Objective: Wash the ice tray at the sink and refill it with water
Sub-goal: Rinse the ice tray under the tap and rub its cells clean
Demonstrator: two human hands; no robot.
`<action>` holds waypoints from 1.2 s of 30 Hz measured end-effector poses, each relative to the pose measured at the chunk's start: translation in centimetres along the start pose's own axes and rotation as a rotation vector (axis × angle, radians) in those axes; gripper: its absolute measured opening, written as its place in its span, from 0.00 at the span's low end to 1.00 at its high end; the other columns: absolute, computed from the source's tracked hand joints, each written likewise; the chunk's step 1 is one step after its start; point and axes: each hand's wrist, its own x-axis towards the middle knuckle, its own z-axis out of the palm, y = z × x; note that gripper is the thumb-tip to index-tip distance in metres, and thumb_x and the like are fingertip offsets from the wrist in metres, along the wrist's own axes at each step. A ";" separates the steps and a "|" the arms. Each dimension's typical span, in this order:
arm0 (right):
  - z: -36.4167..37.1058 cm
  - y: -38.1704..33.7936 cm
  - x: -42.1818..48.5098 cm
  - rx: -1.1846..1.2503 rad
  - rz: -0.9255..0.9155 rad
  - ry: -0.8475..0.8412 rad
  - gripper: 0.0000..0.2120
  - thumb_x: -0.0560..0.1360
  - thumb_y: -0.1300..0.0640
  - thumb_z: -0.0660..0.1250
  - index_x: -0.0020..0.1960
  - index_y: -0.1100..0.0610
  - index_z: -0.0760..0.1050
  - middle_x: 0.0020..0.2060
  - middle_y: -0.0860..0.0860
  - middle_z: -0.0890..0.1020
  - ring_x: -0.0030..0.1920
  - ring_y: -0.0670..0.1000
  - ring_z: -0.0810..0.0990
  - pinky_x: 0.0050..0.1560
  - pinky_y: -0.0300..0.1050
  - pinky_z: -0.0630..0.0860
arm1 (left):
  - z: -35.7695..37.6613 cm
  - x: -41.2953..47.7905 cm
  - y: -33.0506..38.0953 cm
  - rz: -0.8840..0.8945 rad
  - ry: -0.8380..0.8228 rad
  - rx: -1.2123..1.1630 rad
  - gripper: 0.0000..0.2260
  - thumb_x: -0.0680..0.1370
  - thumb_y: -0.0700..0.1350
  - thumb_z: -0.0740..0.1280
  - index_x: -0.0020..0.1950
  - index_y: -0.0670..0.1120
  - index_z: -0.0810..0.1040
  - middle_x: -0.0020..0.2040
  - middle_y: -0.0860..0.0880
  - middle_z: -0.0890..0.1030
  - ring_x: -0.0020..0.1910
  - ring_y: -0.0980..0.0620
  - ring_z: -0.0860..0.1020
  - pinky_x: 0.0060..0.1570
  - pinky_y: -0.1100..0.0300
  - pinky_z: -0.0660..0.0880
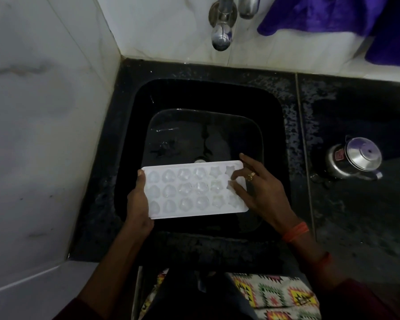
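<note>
Patterned cloth (pixel 277 294) at the waist sits nearest the lens, with both forearms reaching out over it. Left hand (pixel 138 204) grips the short left end of the white ice tray (pixel 194 189), thumb on top of the rim. Right hand (pixel 261 190) is spread, fingertips resting on the star cells at the right end, not closed round anything. Tray is held level above the black sink (pixel 208 135), apart from the basin floor, well short of the tap (pixel 222 31).

Step judged: rubbing or checking cells, i.e. washing, before refill. No stream visible at the tap. Next move likely needs the tray brought under the spout and water turned on.

Unclear: whether cells hold ice, water or nothing; drain mostly hidden behind tray. Steel kettle (pixel 356 158) stands on the counter (pixel 356 204) to the right.
</note>
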 end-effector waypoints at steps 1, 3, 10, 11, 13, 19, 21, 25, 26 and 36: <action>-0.1 0.0 -0.5 -0.007 -0.022 0.004 0.10 0.77 0.47 0.69 0.53 0.52 0.82 0.74 0.50 0.72 0.62 0.50 0.81 0.56 0.48 0.82 | -0.1 -0.3 -0.2 -0.002 -0.005 -0.007 0.27 0.79 0.68 0.61 0.61 0.48 0.83 0.54 0.45 0.87 0.52 0.41 0.86 0.51 0.44 0.82; -0.3 0.1 -1.6 -0.039 -0.062 -0.006 0.12 0.78 0.45 0.67 0.53 0.51 0.83 0.75 0.51 0.71 0.61 0.51 0.81 0.52 0.50 0.83 | -0.2 -0.9 -0.9 0.001 -0.004 -0.020 0.27 0.79 0.68 0.61 0.61 0.48 0.83 0.54 0.44 0.87 0.52 0.41 0.86 0.53 0.43 0.82; -0.8 -0.5 -4.3 -0.097 -0.097 0.013 0.23 0.76 0.38 0.65 0.58 0.55 0.83 0.75 0.54 0.71 0.67 0.55 0.78 0.59 0.49 0.81 | -0.2 -3.1 -2.7 0.024 0.010 -0.077 0.26 0.80 0.67 0.61 0.63 0.48 0.82 0.56 0.45 0.87 0.53 0.42 0.86 0.54 0.42 0.82; -0.8 -0.6 -4.5 -0.104 -0.084 0.020 0.25 0.76 0.37 0.65 0.58 0.56 0.83 0.74 0.55 0.71 0.67 0.56 0.77 0.61 0.49 0.80 | -0.1 -3.2 -2.8 0.026 0.005 -0.082 0.26 0.80 0.67 0.61 0.64 0.48 0.82 0.56 0.45 0.87 0.53 0.42 0.86 0.53 0.43 0.82; -0.5 -1.0 -4.9 -0.115 -0.035 0.010 0.28 0.75 0.35 0.65 0.58 0.59 0.83 0.75 0.56 0.71 0.69 0.56 0.76 0.65 0.50 0.77 | 0.0 -3.7 -3.2 0.032 -0.008 -0.091 0.26 0.80 0.67 0.61 0.63 0.48 0.82 0.56 0.45 0.87 0.53 0.42 0.86 0.52 0.43 0.82; -0.5 -1.9 -5.1 -0.058 0.123 -0.031 0.28 0.69 0.35 0.72 0.54 0.58 0.84 0.77 0.51 0.67 0.60 0.55 0.83 0.58 0.53 0.82 | 0.2 -4.3 -3.8 0.024 -0.021 -0.105 0.25 0.80 0.67 0.61 0.62 0.49 0.82 0.55 0.46 0.87 0.52 0.43 0.86 0.47 0.47 0.82; -0.5 -2.1 -5.2 -0.043 0.115 -0.006 0.29 0.68 0.33 0.70 0.53 0.58 0.84 0.76 0.51 0.69 0.58 0.55 0.84 0.56 0.54 0.82 | 0.1 -4.4 -3.8 0.019 -0.025 -0.107 0.25 0.80 0.67 0.60 0.60 0.49 0.83 0.53 0.46 0.88 0.50 0.44 0.87 0.46 0.48 0.82; -0.3 -1.9 -5.7 -0.059 0.100 0.022 0.24 0.68 0.40 0.77 0.52 0.59 0.84 0.74 0.55 0.72 0.56 0.58 0.85 0.53 0.56 0.84 | 0.2 -4.7 -3.6 0.028 -0.042 -0.089 0.25 0.80 0.67 0.60 0.61 0.49 0.82 0.53 0.47 0.88 0.50 0.44 0.87 0.46 0.47 0.82; -0.2 -1.7 -5.8 -0.072 0.100 0.016 0.24 0.69 0.41 0.78 0.53 0.60 0.84 0.74 0.56 0.72 0.57 0.58 0.85 0.53 0.56 0.84 | 0.2 -4.7 -3.6 0.032 -0.042 -0.086 0.25 0.80 0.67 0.60 0.61 0.49 0.82 0.53 0.47 0.88 0.50 0.44 0.87 0.47 0.47 0.82; -0.8 -1.4 -5.6 -0.047 0.106 0.028 0.23 0.68 0.40 0.78 0.52 0.58 0.83 0.74 0.54 0.72 0.57 0.55 0.84 0.56 0.53 0.83 | 0.7 -4.6 -3.5 0.034 -0.084 -0.064 0.23 0.81 0.66 0.59 0.58 0.51 0.83 0.52 0.48 0.88 0.49 0.46 0.87 0.47 0.48 0.82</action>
